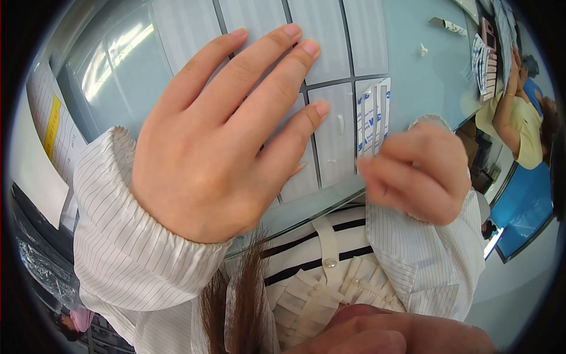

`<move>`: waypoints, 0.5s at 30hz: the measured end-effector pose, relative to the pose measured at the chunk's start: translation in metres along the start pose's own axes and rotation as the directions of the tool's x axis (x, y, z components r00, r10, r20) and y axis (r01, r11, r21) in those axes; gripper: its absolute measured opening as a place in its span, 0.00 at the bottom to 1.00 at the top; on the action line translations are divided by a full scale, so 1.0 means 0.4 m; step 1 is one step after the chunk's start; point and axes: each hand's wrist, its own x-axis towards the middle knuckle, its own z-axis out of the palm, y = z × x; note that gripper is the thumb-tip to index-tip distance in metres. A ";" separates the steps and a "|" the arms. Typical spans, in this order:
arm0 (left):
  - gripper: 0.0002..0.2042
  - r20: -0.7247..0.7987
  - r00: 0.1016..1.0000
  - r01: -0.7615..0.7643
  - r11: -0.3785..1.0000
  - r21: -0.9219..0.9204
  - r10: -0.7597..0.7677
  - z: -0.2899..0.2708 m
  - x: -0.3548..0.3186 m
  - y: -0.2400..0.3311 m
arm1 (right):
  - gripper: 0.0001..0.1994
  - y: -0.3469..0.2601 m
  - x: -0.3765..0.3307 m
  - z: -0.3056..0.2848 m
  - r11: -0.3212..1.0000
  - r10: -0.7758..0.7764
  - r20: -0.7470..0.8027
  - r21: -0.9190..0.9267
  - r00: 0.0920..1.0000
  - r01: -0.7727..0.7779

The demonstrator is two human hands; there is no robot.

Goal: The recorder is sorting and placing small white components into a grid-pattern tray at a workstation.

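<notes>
I see left hand (203, 141) spread wide over pale panels (321, 47) | right hand (424, 168) curled, blurred, contents can't tell | blue-lettered white adhesive strips (368, 121) beside it, near right | yellow-banded printed paper (53, 127) left

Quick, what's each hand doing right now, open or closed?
Left hand: open, spread palm down over the pale panels.
Right hand: curled closed beside the blue-and-white strips; too blurred to tell if it holds anything.
</notes>
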 end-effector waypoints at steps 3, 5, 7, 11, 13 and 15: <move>0.26 0.004 1.000 0.008 1.000 0.006 -0.008 -0.003 -0.001 0.002 | 0.15 -0.007 0.013 -0.007 0.980 0.195 -0.032 -0.031 0.980 -0.196; 0.26 0.007 1.000 0.008 1.000 0.004 -0.008 -0.004 0.002 0.002 | 0.18 0.006 0.010 -0.004 0.978 0.200 -0.027 -0.063 0.979 -0.201; 0.26 0.003 1.000 0.010 1.000 -0.008 -0.009 -0.004 0.004 0.000 | 0.18 0.017 0.012 0.007 0.979 0.175 0.004 -0.111 0.985 -0.173; 0.26 -0.001 1.000 0.011 1.000 -0.001 -0.011 -0.004 0.001 0.002 | 0.19 0.008 0.019 0.019 0.972 0.177 0.027 -0.162 0.984 -0.170; 0.27 -0.012 1.000 0.010 1.000 -0.006 -0.010 -0.003 -0.002 0.002 | 0.19 0.012 0.019 0.023 0.969 0.178 0.014 -0.178 0.984 -0.173; 0.27 -0.012 1.000 0.008 1.000 -0.006 -0.008 -0.003 -0.002 0.001 | 0.19 0.014 0.024 0.017 0.970 0.158 0.045 -0.193 0.986 -0.147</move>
